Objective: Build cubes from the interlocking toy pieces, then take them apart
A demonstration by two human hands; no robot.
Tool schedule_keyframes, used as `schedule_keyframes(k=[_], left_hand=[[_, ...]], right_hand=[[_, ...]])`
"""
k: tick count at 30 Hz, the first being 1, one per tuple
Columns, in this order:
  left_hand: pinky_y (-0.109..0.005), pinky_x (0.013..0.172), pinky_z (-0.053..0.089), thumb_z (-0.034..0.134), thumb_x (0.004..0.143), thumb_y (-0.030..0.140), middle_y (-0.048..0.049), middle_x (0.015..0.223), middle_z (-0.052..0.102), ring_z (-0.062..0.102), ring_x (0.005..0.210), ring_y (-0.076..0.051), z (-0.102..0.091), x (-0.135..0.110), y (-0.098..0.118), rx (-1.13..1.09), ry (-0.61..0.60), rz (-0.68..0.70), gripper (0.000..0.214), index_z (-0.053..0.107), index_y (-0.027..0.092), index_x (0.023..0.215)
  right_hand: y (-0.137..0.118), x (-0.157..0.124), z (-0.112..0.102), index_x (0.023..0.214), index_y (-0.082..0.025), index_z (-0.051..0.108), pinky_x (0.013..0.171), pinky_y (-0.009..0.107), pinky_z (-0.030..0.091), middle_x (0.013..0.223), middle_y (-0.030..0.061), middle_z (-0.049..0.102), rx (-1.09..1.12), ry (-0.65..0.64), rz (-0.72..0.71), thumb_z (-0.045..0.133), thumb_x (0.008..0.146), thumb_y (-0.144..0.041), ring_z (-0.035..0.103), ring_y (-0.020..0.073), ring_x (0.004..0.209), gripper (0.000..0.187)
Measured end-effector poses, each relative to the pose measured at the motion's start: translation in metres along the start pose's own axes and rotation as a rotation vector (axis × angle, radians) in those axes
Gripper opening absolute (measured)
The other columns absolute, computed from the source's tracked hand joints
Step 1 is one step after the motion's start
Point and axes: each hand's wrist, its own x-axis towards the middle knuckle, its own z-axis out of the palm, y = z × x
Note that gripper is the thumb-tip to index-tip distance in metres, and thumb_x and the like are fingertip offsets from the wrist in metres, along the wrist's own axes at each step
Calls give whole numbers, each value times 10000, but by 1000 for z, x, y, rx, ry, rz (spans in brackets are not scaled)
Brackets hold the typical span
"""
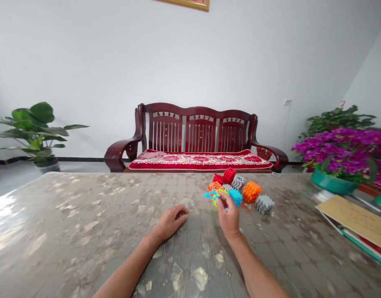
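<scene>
On the patterned tabletop, my left hand [173, 219] rests with its fingers loosely curled in and nothing visible in them. My right hand [229, 215] reaches to the near side of a cluster of toothed plastic building pieces, thumb and forefinger pinched on a small piece whose colour is hard to make out. Light-blue and yellow-green pieces [211, 195] show right at those fingertips. Just behind the hand is a light-blue block [236, 198]. Around it are an orange block [252, 191], grey blocks [264, 205], red blocks [229, 175] and an orange-red group [215, 186].
To the right are a brown folder [358, 217] on stacked papers and purple flowers in a teal pot [333, 182]. Small grey pieces [276, 175] lie at the table's far edge. Beyond it stands a dark wooden bench [198, 132]; a potted plant [43, 132] is at left.
</scene>
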Motion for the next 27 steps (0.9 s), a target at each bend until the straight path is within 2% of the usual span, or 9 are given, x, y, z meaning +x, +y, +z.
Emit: schedule_keyframes(k=[3, 5, 10, 20, 27], left_hand=[[-223, 644, 411, 500, 806, 241, 23, 703, 603, 565, 679, -132, 3, 2, -2, 4, 9, -11, 140, 621, 182, 843], [-223, 635, 406, 503, 795, 233, 24, 691, 595, 556, 666, -130, 4, 2, -3, 0, 22, -13, 140, 625, 179, 840], [-228, 633, 411, 506, 794, 247, 19, 693, 599, 550, 659, -132, 4, 3, -5, -43, 49, -37, 160, 638, 173, 846], [-236, 649, 423, 492, 801, 272, 14, 710, 615, 562, 676, -138, 0, 2, -6, -67, 39, -71, 187, 637, 175, 867], [-227, 677, 447, 490, 797, 227, 9, 756, 657, 595, 709, -140, 1, 0, -7, -64, 31, -45, 174, 646, 184, 862]], right_hand=[[22, 24, -26, 1032, -133, 646, 783, 339, 512, 967, 122, 713, 11, 237, 139, 571, 801, -451, 643, 205, 829, 400], [37, 35, -42, 994, -124, 653, 744, 337, 513, 913, 122, 714, -21, 313, 222, 573, 770, -471, 641, 205, 770, 421], [59, 44, -62, 958, -133, 665, 645, 328, 535, 826, 101, 724, -9, 283, 327, 573, 721, -455, 664, 213, 686, 410], [65, 47, -57, 890, -156, 654, 641, 351, 580, 728, 56, 705, 156, 298, 396, 651, 663, -426, 687, 223, 672, 353], [77, 46, -61, 939, -135, 675, 595, 325, 552, 783, 73, 713, 67, 278, 377, 636, 687, -456, 661, 201, 624, 410]])
